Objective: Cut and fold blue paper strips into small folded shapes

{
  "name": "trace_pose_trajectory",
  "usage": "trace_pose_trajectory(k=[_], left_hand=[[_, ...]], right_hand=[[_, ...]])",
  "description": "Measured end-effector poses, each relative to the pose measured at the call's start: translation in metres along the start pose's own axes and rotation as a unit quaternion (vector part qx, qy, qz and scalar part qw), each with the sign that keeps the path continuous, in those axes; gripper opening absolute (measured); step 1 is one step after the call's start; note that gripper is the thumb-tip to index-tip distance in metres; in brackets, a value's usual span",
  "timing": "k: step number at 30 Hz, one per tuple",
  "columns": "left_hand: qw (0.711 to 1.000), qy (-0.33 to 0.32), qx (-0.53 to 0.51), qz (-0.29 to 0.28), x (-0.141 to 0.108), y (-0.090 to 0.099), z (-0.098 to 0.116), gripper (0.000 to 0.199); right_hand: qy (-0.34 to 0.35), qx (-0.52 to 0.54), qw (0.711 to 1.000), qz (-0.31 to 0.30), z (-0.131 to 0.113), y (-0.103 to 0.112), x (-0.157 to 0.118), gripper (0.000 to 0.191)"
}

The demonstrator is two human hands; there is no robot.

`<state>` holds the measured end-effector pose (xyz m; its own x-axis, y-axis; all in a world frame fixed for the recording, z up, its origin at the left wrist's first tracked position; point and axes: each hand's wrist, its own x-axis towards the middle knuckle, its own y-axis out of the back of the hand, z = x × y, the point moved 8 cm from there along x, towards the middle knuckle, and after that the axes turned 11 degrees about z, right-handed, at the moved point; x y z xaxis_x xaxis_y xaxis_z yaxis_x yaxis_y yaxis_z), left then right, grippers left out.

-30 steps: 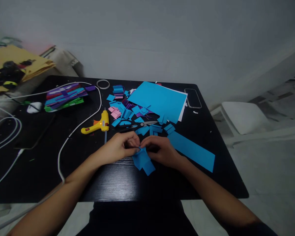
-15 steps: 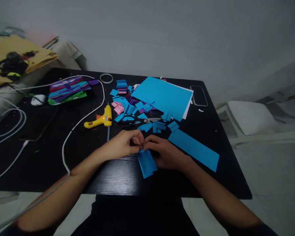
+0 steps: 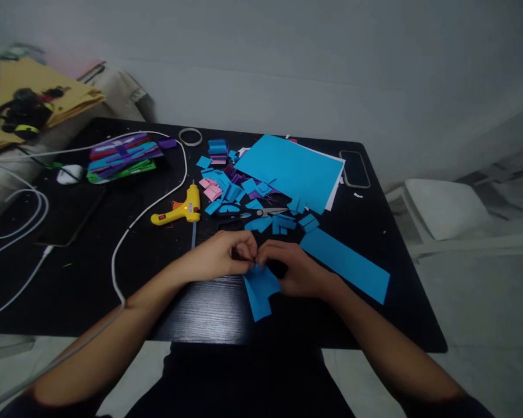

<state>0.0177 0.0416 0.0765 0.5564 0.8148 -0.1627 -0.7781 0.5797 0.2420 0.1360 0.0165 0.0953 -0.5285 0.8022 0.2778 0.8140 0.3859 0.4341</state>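
Observation:
My left hand (image 3: 230, 253) is closed, its thumb and fingertips pinching the top edge of a folded blue paper piece (image 3: 260, 293). Against it, my right hand (image 3: 290, 268) grips the same piece from the other side, fingertips meeting the left ones. The paper hangs toward me over the black table (image 3: 209, 316), its lower end spread in flaps. Just beyond the hands lie scissors (image 3: 272, 212) with dark handles, amid small cut and folded blue paper pieces (image 3: 283, 223). A long blue paper strip (image 3: 348, 264) rests right of my right hand.
Left of the paper pile is a yellow glue gun (image 3: 178, 209) with a glue stick in it. A white cable (image 3: 113, 255) crosses my left forearm. Farther back are a large blue sheet (image 3: 294, 171), a tape ring (image 3: 190, 137), a phone (image 3: 354, 169) and a coloured paper stack (image 3: 122, 159).
The blue paper's lower flaps have spread apart and its right side has swung out toward my right hand. Both hands stay in nearly the same place, still pinching it.

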Motion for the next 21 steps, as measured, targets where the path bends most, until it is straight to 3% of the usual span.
trace_pose_trajectory(k=[7,12,21], left_hand=[[1.000,0.000,-0.003,0.003,0.0004,0.0025,-0.0011,0.012],[1.000,-0.005,0.008,-0.006,-0.0001,0.0021,0.0015,0.008],[1.000,0.001,0.023,-0.013,-0.0002,0.0023,0.0025,0.010]], right_hand=[[0.005,-0.003,0.999,0.038,0.0049,0.0044,-0.0010,0.017],[-0.003,-0.012,0.999,0.042,0.0069,0.0054,-0.0020,0.024],[0.019,-0.037,0.998,0.044,0.0028,0.0049,-0.0046,0.018]])
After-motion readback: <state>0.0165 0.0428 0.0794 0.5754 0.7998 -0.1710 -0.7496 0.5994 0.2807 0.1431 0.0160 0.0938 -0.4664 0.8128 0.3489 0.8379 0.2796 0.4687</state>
